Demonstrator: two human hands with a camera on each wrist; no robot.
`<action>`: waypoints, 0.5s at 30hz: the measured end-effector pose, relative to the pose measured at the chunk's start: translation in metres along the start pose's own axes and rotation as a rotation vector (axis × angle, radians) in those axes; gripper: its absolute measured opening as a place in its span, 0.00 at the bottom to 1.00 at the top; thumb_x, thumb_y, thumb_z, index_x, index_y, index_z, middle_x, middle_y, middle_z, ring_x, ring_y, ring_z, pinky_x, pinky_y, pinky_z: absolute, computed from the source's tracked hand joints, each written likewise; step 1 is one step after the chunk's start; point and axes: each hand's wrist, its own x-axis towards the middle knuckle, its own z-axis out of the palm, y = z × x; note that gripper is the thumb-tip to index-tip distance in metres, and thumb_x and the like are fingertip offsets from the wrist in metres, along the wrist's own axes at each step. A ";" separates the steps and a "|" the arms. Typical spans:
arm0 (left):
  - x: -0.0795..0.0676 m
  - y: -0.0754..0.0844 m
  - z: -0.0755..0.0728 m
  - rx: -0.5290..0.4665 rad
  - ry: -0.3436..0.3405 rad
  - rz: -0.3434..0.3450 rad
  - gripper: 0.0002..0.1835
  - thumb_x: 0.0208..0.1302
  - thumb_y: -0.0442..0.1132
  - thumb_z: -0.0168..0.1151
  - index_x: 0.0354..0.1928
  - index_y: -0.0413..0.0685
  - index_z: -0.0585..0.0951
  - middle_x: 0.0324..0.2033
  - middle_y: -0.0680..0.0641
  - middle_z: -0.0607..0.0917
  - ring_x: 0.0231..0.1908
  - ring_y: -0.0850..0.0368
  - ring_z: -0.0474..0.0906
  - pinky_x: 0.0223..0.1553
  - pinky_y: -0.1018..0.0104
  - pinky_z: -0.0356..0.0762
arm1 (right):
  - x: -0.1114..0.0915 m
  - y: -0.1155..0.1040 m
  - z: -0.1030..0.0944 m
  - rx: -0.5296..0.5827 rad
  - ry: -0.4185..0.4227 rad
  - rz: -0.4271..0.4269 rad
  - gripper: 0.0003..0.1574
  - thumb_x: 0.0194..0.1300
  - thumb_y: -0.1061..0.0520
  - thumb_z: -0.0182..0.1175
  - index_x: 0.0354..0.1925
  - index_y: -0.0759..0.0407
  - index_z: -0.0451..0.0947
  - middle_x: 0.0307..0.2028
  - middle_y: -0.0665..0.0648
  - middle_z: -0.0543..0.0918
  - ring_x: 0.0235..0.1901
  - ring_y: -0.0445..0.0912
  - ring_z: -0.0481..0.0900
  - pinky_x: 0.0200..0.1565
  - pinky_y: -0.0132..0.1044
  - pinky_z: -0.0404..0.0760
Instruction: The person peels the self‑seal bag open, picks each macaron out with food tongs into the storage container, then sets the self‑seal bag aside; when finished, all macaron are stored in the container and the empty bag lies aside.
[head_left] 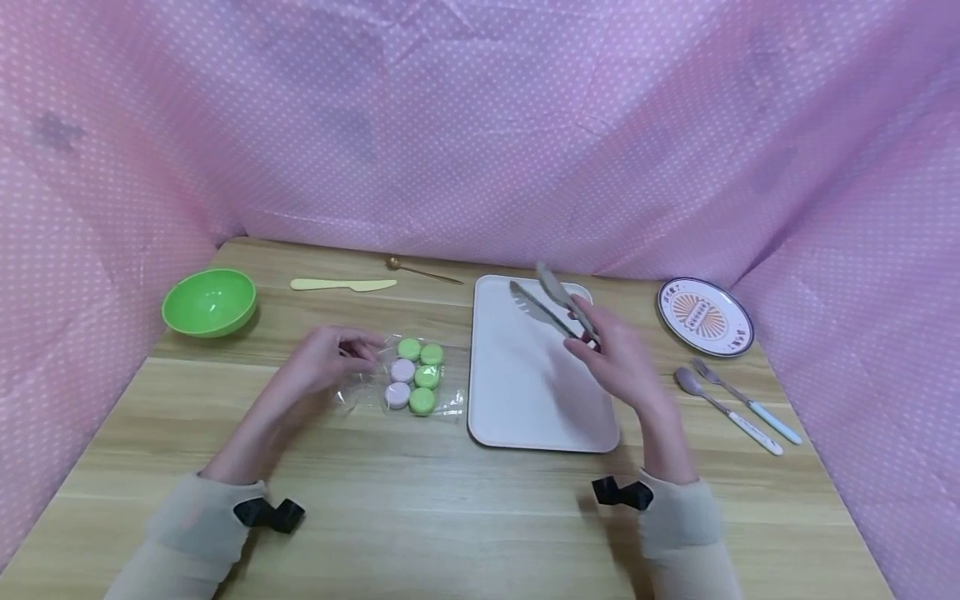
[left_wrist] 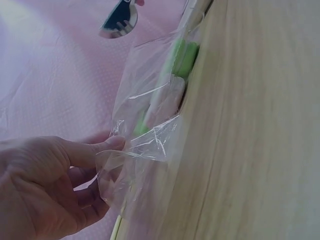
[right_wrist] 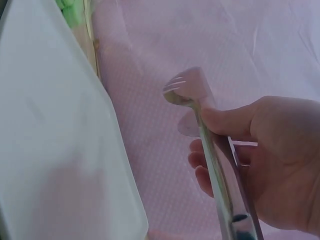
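Note:
Several green and lilac macarons (head_left: 427, 377) lie in a clear plastic bag (head_left: 452, 403) left of the white tray (head_left: 517, 367). My left hand (head_left: 330, 360) pinches the bag's open-looking left edge between thumb and fingers; the left wrist view shows the film (left_wrist: 145, 135) lifted there. Above the tray, my right hand (head_left: 617, 354) grips metal tongs (head_left: 555, 292) with their two arms spread apart. Nothing sits between the tong tips (right_wrist: 187, 85), one of which is slotted like a fork. The tray's surface bears only shadows.
A green bowl (head_left: 210, 303) stands at the far left. A yellow knife (head_left: 343, 285) and a small gold spoon (head_left: 423, 271) lie along the back. To the right are a patterned plate (head_left: 705, 317), a spoon (head_left: 727, 408) and a fork (head_left: 746, 400). Pink dotted cloth (head_left: 480, 125) surrounds the table.

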 end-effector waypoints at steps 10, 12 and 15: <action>-0.003 -0.004 -0.009 -0.003 -0.020 -0.086 0.21 0.52 0.38 0.69 0.51 0.55 0.81 0.32 0.50 0.86 0.34 0.54 0.78 0.32 0.66 0.78 | 0.007 -0.029 0.019 -0.031 -0.133 -0.118 0.34 0.63 0.52 0.62 0.66 0.47 0.65 0.41 0.50 0.81 0.34 0.39 0.79 0.34 0.33 0.74; -0.004 -0.003 -0.010 0.005 -0.026 -0.101 0.20 0.52 0.40 0.69 0.50 0.57 0.82 0.32 0.51 0.86 0.34 0.55 0.78 0.32 0.66 0.78 | 0.007 -0.032 0.021 -0.034 -0.165 -0.116 0.33 0.63 0.52 0.62 0.65 0.47 0.67 0.40 0.49 0.81 0.34 0.39 0.79 0.34 0.33 0.74; -0.003 -0.003 -0.011 0.018 -0.030 -0.120 0.18 0.53 0.44 0.69 0.48 0.59 0.83 0.36 0.51 0.86 0.35 0.55 0.77 0.34 0.65 0.77 | 0.005 -0.034 0.022 -0.033 -0.197 -0.109 0.28 0.62 0.53 0.62 0.61 0.47 0.71 0.37 0.47 0.81 0.33 0.38 0.78 0.33 0.33 0.74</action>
